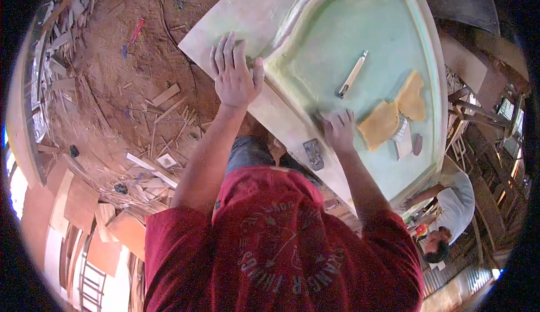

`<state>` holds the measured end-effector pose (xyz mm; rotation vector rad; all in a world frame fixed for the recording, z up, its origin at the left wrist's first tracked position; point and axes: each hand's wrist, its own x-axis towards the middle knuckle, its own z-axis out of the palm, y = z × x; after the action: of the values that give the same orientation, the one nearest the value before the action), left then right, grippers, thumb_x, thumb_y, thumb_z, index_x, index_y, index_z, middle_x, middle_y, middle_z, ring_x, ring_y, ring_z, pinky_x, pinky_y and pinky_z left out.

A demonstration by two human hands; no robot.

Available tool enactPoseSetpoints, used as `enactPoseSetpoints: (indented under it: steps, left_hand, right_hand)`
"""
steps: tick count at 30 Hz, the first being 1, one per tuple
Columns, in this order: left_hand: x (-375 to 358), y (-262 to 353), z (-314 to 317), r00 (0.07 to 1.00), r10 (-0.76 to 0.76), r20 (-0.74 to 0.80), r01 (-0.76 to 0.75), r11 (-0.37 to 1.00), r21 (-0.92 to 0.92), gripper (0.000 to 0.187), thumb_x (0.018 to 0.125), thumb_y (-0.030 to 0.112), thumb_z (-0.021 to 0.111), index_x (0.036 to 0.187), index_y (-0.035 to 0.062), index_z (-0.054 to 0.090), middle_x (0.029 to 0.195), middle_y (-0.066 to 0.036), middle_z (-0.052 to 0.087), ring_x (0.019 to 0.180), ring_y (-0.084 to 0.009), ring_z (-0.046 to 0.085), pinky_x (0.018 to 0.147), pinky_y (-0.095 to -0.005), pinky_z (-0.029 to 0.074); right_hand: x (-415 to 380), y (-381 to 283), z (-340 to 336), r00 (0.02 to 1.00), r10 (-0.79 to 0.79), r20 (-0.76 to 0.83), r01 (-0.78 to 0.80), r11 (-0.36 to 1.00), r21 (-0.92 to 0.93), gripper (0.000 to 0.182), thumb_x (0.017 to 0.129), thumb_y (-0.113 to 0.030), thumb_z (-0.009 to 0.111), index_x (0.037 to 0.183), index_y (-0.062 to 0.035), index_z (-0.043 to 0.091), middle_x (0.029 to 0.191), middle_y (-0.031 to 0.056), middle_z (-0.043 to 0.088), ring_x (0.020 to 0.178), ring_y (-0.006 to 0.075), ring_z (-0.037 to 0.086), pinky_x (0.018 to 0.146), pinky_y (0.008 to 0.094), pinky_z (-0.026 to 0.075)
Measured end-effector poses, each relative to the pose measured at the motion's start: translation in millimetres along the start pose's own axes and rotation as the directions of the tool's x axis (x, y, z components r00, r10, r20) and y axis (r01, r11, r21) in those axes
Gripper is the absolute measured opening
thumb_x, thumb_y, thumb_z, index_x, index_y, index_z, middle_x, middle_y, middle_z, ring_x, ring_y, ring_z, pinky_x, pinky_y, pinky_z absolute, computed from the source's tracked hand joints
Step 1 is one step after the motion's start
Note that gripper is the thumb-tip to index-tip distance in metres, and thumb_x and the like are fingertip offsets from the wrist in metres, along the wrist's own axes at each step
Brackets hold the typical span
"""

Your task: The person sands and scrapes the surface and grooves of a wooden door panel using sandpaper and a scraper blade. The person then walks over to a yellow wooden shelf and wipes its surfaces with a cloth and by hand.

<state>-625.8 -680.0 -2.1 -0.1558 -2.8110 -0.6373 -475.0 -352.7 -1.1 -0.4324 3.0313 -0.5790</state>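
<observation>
My left hand (pixel 233 78) lies with fingers stretched out on the outer rim of a large pale-green moulded piece (pixel 236 17). My right hand (pixel 339 132) presses at the inner edge of its recess, fingers bent and together; whatever may be under them is hidden. Above it in the recess lies a slim tool like a utility knife (pixel 353 75). To the right are two ragged tan sheets (pixel 379 125), a brush-like tool with pale bristles (pixel 404 143) partly under them, and a small dark reddish piece (pixel 417 144). A dark rectangular object (pixel 313 154) sits on the rim nearer my body.
Wood scraps (pixel 166 95) and a dark cable (pixel 169 28) litter the dirt floor at left. Boards (pixel 79 199) lean at lower left. Another person (pixel 453 199) in a pale shirt bends close to the moulded piece at right. Timber (pixel 489 171) is stacked behind.
</observation>
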Motion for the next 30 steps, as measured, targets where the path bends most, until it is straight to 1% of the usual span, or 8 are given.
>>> enactPoseSetpoints:
  steps: [1,5,10,12,20,23,26,30]
  left_hand:
    - [-2,1,-2,1.000,0.000,0.007,0.000,1.000,-0.001,0.058,0.099,0.040,0.066,0.141,0.0001,0.058,0.156,-0.024,0.054,0.149,-0.0442,0.046,0.127,-0.0621,0.029]
    - [-1,4,-3,1.000,0.009,0.005,-0.009,1.000,-0.006,0.059,0.099,0.040,0.065,0.141,-0.0001,0.058,0.156,-0.024,0.053,0.149,-0.0449,0.046,0.126,-0.0625,0.030]
    - [2,0,-2,1.000,0.020,0.002,-0.020,1.000,-0.006,0.058,0.099,0.040,0.066,0.141,-0.0001,0.058,0.156,-0.025,0.052,0.149,-0.0451,0.046,0.126,-0.0620,0.030]
    - [2,2,-2,1.000,0.010,-0.003,-0.010,1.000,0.008,0.058,0.099,0.039,0.066,0.140,-0.0001,0.058,0.157,-0.025,0.052,0.149,-0.0449,0.046,0.127,-0.0616,0.030]
    - [3,4,-7,1.000,0.010,0.008,-0.010,1.000,0.008,0.057,0.099,0.039,0.067,0.140,0.0002,0.058,0.157,-0.024,0.052,0.150,-0.0447,0.045,0.128,-0.0610,0.029]
    - [0,4,-6,1.000,0.007,0.006,-0.007,1.000,0.003,0.057,0.098,0.039,0.067,0.139,0.0002,0.059,0.157,-0.025,0.052,0.149,-0.0449,0.046,0.128,-0.0610,0.029]
    - [2,1,-2,1.000,0.012,-0.007,-0.012,1.000,0.000,0.056,0.099,0.039,0.067,0.139,0.0001,0.059,0.157,-0.025,0.052,0.149,-0.0452,0.046,0.127,-0.0613,0.030]
    - [0,3,-4,1.000,-0.011,-0.001,0.011,0.999,-0.032,0.056,0.098,0.037,0.068,0.141,0.0031,0.058,0.159,-0.022,0.052,0.150,-0.0433,0.045,0.129,-0.0592,0.028]
  right_hand:
    - [29,-6,21,0.990,-0.053,-0.130,0.074,0.984,0.161,0.021,0.083,-0.008,0.079,0.102,-0.0152,0.075,0.106,0.0092,0.067,0.102,0.0350,0.065,0.093,0.0526,0.050]
    - [164,-62,36,0.989,-0.063,-0.135,0.090,0.974,0.206,0.029,0.073,-0.002,0.076,0.102,-0.0086,0.073,0.106,0.0113,0.066,0.107,0.0379,0.063,0.100,0.0522,0.049]
    - [66,-27,20,0.988,-0.034,-0.149,0.058,0.985,0.160,0.020,0.082,-0.004,0.076,0.100,-0.0109,0.074,0.098,0.0081,0.066,0.101,0.0346,0.063,0.102,0.0516,0.048]
    - [20,-14,0,0.996,0.018,-0.082,-0.006,0.989,0.146,0.018,0.084,-0.009,0.080,0.100,-0.0157,0.076,0.102,0.0085,0.065,0.105,0.0349,0.063,0.095,0.0538,0.050]
    - [159,-63,21,0.994,0.000,-0.112,0.028,0.968,0.248,0.016,0.083,-0.003,0.076,0.096,-0.0116,0.072,0.099,0.0125,0.067,0.103,0.0402,0.063,0.095,0.0522,0.048]
    - [102,-43,17,0.992,-0.004,-0.129,0.032,0.976,0.214,0.015,0.082,-0.001,0.076,0.094,-0.0105,0.072,0.099,0.0129,0.067,0.101,0.0405,0.063,0.091,0.0526,0.050]
    - [53,-24,10,0.996,0.070,-0.050,-0.055,0.966,0.251,0.026,0.077,-0.003,0.078,0.101,-0.0122,0.075,0.101,0.0109,0.072,0.104,0.0404,0.067,0.098,0.0555,0.052]
    - [144,-59,35,0.979,0.009,-0.202,0.052,0.954,0.295,0.016,0.081,-0.003,0.074,0.097,-0.0092,0.076,0.098,0.0147,0.067,0.098,0.0402,0.063,0.094,0.0533,0.050]
